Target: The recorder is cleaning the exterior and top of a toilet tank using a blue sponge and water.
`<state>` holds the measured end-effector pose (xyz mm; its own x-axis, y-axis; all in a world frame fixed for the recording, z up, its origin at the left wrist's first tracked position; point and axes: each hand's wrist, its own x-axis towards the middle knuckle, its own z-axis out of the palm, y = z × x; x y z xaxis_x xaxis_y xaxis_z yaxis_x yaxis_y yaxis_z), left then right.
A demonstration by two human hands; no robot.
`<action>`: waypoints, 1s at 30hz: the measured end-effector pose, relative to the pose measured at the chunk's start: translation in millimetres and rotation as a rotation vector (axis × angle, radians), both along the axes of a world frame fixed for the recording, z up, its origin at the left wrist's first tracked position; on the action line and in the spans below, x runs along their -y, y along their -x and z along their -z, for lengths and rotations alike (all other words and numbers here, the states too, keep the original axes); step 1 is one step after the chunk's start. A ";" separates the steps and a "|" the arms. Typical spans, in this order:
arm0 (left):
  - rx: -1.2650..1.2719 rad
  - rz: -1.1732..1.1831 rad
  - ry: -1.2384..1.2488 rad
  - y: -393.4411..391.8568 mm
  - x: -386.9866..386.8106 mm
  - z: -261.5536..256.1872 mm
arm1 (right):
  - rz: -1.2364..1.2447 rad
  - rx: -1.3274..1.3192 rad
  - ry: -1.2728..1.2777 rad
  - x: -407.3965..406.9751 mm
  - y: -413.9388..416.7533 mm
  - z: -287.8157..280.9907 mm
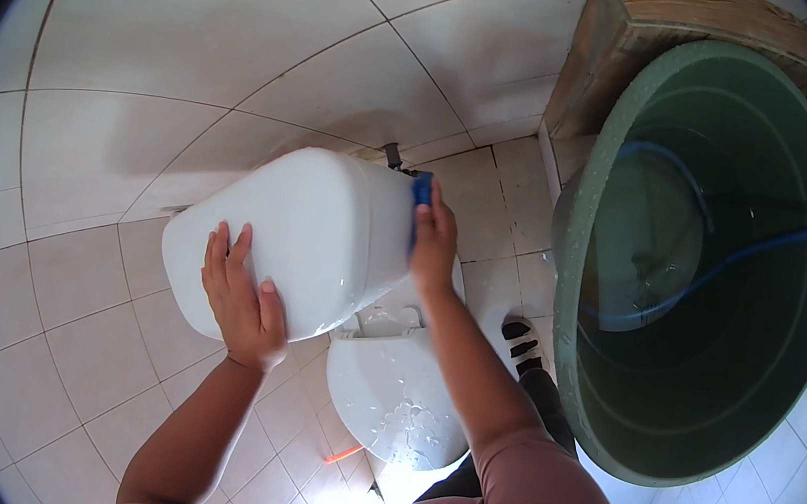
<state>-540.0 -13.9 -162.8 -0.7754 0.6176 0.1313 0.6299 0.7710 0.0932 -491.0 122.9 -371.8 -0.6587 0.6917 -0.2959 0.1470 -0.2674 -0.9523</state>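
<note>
A white toilet tank (pixel 276 244) stands before me, set against the tiled wall. My left hand (pixel 241 292) lies flat on the tank's lid, fingers somewhat spread, with nothing in it. At the tank's right side, my right hand (pixel 437 237) grips a blue scrubber (pixel 422 189) and presses it along that face. Fingers hide much of the scrubber, so its exact type is unclear. Below the tank, the closed white toilet seat lid (pixel 393 394) carries puddles and drops of water. A dark water valve (pixel 393 155) sticks out of the wall behind the tank.
A large green plastic tub (pixel 573 288) stands at the right, holding water and a blue hose (pixel 766 251). Wood-patterned ledge (pixel 705 13) borders it. An orange stick-like thing (pixel 344 455) lies by the toilet base. My sandalled foot (pixel 522 342) rests between toilet and tub.
</note>
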 end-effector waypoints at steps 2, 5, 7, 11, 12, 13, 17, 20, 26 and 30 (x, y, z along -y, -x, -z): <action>-0.004 -0.010 -0.004 0.5 6.4 -2.3 | 0.053 -0.179 -0.141 5.0 -7.3 -65.1; -0.007 0.010 -0.020 -0.1 1.0 1.2 | 0.107 -0.192 -0.294 12.8 -24.5 -30.5; 0.016 0.034 -0.040 -4.6 -13.0 8.6 | 0.133 -0.053 -0.162 0.1 -29.5 37.0; 0.006 0.038 -0.025 -1.9 -3.5 8.7 | 0.156 -0.009 0.160 -1.5 -1.3 19.7; -0.006 0.022 -0.017 0.0 1.5 2.7 | 0.147 -0.077 -0.109 0.7 6.6 -29.6; -0.010 0.010 -0.023 0.5 4.8 2.3 | 0.122 -0.125 -0.169 3.3 3.2 -74.0; -0.022 0.025 -0.024 1.4 2.6 3.6 | 0.141 -0.249 -0.301 23.8 -29.7 -85.4; 0.006 0.074 -0.039 -5.2 -9.3 12.6 | 0.124 0.187 -0.039 12.0 -40.2 28.7; -0.012 0.046 -0.004 1.7 10.8 4.9 | 0.139 -0.160 -0.177 3.3 -4.0 -85.5; -0.020 0.076 -0.006 5.1 7.9 6.4 | 0.105 -0.329 -0.270 32.5 -44.5 -109.2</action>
